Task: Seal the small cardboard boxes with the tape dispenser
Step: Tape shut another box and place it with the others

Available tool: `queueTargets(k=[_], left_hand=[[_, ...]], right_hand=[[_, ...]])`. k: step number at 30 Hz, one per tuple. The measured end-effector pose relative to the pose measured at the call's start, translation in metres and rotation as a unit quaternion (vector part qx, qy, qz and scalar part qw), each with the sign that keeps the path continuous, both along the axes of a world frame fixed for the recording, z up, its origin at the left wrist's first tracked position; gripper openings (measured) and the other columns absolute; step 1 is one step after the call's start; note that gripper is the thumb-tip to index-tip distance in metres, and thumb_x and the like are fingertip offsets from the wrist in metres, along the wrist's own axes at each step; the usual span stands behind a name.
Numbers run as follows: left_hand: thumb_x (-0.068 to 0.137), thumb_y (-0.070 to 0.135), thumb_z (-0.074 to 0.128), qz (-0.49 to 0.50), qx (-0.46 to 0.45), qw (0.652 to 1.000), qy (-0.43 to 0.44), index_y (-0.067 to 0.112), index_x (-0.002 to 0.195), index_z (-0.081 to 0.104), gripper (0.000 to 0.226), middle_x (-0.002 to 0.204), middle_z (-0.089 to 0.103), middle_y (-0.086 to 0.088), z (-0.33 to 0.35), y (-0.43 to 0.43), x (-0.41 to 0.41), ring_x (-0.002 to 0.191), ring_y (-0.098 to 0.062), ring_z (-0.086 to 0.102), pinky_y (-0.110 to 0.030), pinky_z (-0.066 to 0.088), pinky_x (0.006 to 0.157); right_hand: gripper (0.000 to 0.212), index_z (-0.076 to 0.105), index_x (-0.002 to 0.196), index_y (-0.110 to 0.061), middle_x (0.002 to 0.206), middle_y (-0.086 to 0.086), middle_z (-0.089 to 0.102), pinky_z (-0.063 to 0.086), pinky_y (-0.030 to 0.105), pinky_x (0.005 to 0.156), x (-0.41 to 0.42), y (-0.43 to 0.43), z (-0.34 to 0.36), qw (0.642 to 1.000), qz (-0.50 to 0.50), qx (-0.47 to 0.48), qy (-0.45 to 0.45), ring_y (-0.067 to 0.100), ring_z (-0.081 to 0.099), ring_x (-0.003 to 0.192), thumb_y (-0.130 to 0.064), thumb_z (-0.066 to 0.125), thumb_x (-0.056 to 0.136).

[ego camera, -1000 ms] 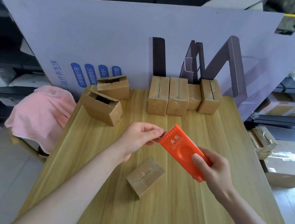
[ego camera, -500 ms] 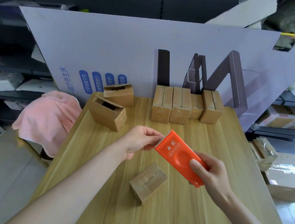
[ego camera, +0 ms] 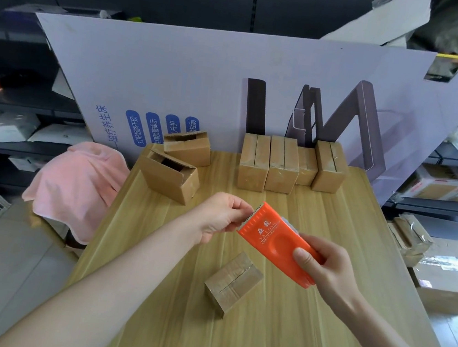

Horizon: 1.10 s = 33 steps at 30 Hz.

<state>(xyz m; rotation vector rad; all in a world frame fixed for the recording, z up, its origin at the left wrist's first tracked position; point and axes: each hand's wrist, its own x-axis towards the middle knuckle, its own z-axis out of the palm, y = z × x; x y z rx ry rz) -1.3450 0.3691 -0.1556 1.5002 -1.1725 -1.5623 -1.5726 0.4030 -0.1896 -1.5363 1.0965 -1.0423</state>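
Observation:
My right hand (ego camera: pixel 328 269) grips the lower end of an orange tape dispenser (ego camera: pixel 271 240), held above the wooden table (ego camera: pixel 302 341). At the dispenser's toothed upper edge my left hand (ego camera: pixel 222 215) pinches with thumb and fingertips; the tape end itself is too clear to make out. Below the dispenser a small cardboard box (ego camera: pixel 233 283) lies on the table with its flaps closed and a seam along the top. Two open boxes (ego camera: pixel 174 171) sit at the back left. Several closed boxes (ego camera: pixel 289 165) stand in a row at the back.
A large lilac printed cardboard sheet (ego camera: pixel 232 87) stands upright behind the table. A pink cloth (ego camera: pixel 76 183) drapes over something left of the table. Shelves with cartons line both sides, and more cartons (ego camera: pixel 447 266) sit on the floor at the right.
The view has tilted up a little, so everything sits lower in frame. Both hands keep their hold at the dispenser; the box on the table has not moved.

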Motion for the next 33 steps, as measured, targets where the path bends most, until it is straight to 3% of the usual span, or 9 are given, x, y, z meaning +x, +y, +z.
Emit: queueTargets(k=[2,6,11,13,16,20,25,30,33], left_hand=[[0.095,0.021,0.057,-0.007,-0.013,0.999,-0.039,0.013,0.081,0.063,0.017,0.068,0.064,0.002,-0.001,0.0,-0.003,0.064,-0.009,0.055,-0.022,0.047,0.07],[0.097,0.024,0.054,-0.018,-0.032,0.996,-0.083,0.018,0.078,0.061,0.022,0.065,0.063,0.01,-0.002,0.003,-0.005,0.059,0.002,0.055,-0.029,0.044,0.091],[0.098,0.011,0.052,0.023,-0.093,0.992,-0.083,0.014,0.075,0.06,0.024,0.068,0.06,0.004,0.0,0.004,-0.004,0.057,-0.002,0.052,-0.012,0.042,0.055],[0.098,0.009,0.052,0.033,-0.108,0.989,-0.097,0.014,0.073,0.059,0.026,0.067,0.059,0.003,-0.001,0.004,-0.004,0.055,-0.003,0.052,-0.014,0.041,0.053],[0.098,0.007,0.051,0.051,-0.127,0.982,-0.13,0.015,0.071,0.059,0.029,0.065,0.059,0.002,-0.002,0.0,-0.003,0.059,-0.01,0.051,-0.023,0.042,0.059],[0.095,0.0,0.051,0.086,-0.118,0.98,-0.139,0.014,0.068,0.059,0.031,0.061,0.057,0.001,-0.005,-0.009,0.006,0.055,-0.011,0.049,-0.022,0.044,0.058],[0.093,0.001,0.053,0.097,-0.117,0.975,-0.161,0.017,0.068,0.061,0.031,0.064,0.06,0.003,-0.022,-0.015,0.001,0.06,-0.012,0.054,-0.027,0.047,0.064],[0.094,0.006,0.053,0.185,-0.136,0.944,-0.238,0.025,0.068,0.062,0.033,0.072,0.064,0.006,-0.035,-0.032,0.026,0.066,-0.009,0.057,-0.02,0.04,0.058],[0.092,0.006,0.056,0.176,-0.122,0.95,-0.227,0.023,0.068,0.063,0.03,0.068,0.065,0.005,-0.05,-0.035,0.027,0.061,-0.01,0.057,-0.024,0.046,0.061]], right_hand=[[0.012,0.074,0.086,-0.028,0.065,0.0,0.064,0.04,0.019,0.05,0.002,0.0,0.0,1.0,0.006,-0.009,0.001,0.007,0.055,0.057,-0.031,0.067,0.077],[0.022,0.074,0.084,-0.026,0.064,-0.003,0.062,0.04,0.019,0.05,0.003,0.0,-0.001,1.0,0.007,-0.017,-0.003,0.007,0.054,0.056,-0.045,0.069,0.073],[0.018,0.073,0.087,-0.023,0.061,-0.007,0.061,0.038,0.014,0.049,0.003,0.002,0.001,1.0,0.009,-0.024,0.0,0.002,0.052,0.053,-0.037,0.069,0.076],[0.012,0.073,0.087,-0.025,0.061,-0.007,0.062,0.039,0.014,0.049,0.004,0.002,0.001,1.0,0.009,-0.025,0.007,0.002,0.053,0.054,-0.03,0.067,0.077],[0.011,0.072,0.086,-0.028,0.066,0.004,0.065,0.042,0.022,0.047,0.007,0.004,0.004,0.999,0.004,-0.04,0.027,0.007,0.056,0.056,-0.032,0.067,0.078],[0.022,0.073,0.085,-0.018,0.067,0.014,0.065,0.044,0.041,0.047,0.006,0.008,0.003,0.996,-0.021,-0.057,0.06,0.031,0.059,0.057,-0.038,0.067,0.078],[0.044,0.071,0.083,-0.002,0.062,0.016,0.062,0.044,0.047,0.047,0.002,0.008,-0.001,0.991,-0.032,-0.068,0.113,0.036,0.056,0.056,-0.045,0.066,0.078],[0.01,0.074,0.077,-0.037,0.061,0.004,0.066,0.049,0.043,0.049,-0.021,0.015,-0.011,0.986,-0.077,-0.024,0.147,0.025,0.062,0.054,-0.045,0.068,0.075],[0.005,0.075,0.082,-0.031,0.061,0.005,0.068,0.053,0.053,0.05,-0.029,0.016,-0.019,0.984,-0.075,0.027,0.162,0.026,0.064,0.053,-0.036,0.075,0.082]])
